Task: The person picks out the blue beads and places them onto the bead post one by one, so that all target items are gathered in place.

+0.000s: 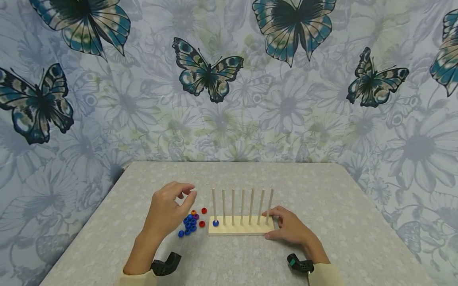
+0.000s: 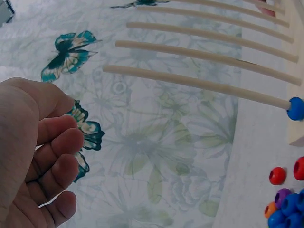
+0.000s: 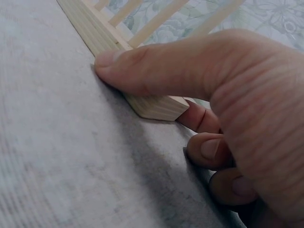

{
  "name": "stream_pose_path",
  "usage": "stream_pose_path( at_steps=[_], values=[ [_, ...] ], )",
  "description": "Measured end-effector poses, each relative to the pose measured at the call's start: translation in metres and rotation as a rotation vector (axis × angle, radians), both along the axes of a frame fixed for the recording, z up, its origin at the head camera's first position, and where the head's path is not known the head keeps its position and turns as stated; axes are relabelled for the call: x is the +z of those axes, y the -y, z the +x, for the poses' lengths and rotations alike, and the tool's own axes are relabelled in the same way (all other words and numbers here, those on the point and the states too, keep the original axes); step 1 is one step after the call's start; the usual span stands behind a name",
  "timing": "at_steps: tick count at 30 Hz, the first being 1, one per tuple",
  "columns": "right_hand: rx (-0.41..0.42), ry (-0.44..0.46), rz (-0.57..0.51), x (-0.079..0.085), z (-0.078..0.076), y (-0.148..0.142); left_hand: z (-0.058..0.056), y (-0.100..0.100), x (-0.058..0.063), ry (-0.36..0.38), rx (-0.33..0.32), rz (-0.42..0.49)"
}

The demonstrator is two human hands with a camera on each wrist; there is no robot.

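A pale wooden peg rack stands on the table, with several upright pegs in a row. One blue bead sits at the foot of its leftmost peg. My right hand grips the rack's right end; in the right wrist view the thumb lies along the front edge and fingers reach behind. Raised left of the pegs, my left hand has loosely bent fingers, and no bead shows in it. Below and beside it lie loose blue beads, an orange bead and a purple bead.
Two red beads lie between the pile and the rack, one red bead farther back and another red bead nearer. A pale patterned cloth covers the table. Behind it hangs a butterfly-print backdrop.
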State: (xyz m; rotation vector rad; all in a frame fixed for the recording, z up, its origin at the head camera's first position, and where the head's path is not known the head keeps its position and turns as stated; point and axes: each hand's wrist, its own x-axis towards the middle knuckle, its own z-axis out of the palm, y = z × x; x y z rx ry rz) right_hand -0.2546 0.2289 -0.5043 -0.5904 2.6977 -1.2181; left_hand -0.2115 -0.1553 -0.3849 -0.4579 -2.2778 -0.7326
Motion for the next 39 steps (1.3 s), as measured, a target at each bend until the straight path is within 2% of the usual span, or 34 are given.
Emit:
stream_pose_path(
  at_steps=[10,18,23,27,32,39],
  values=[
    [0.002,-0.002,0.01,0.001,-0.001,-0.001,-0.002,0.011,-0.019,-0.001,0.041,0.037],
    [-0.009,-0.012,0.007,-0.001,0.0,-0.003,-0.006,0.022,-0.032,0.099,0.027,0.068],
    [-0.009,-0.004,0.015,-0.001,0.001,0.0,-0.007,0.034,-0.041,0.162,-0.024,0.023],
    [-0.018,-0.002,0.019,0.001,0.002,0.001,-0.008,0.043,-0.047,0.27,-0.074,-0.001],
    [-0.013,-0.002,0.029,0.003,0.001,0.001,-0.011,0.052,-0.056,0.448,-0.114,0.03],
    [-0.008,0.009,0.032,0.002,0.0,0.003,-0.011,0.064,-0.069,0.63,-0.168,0.054]
  ],
)
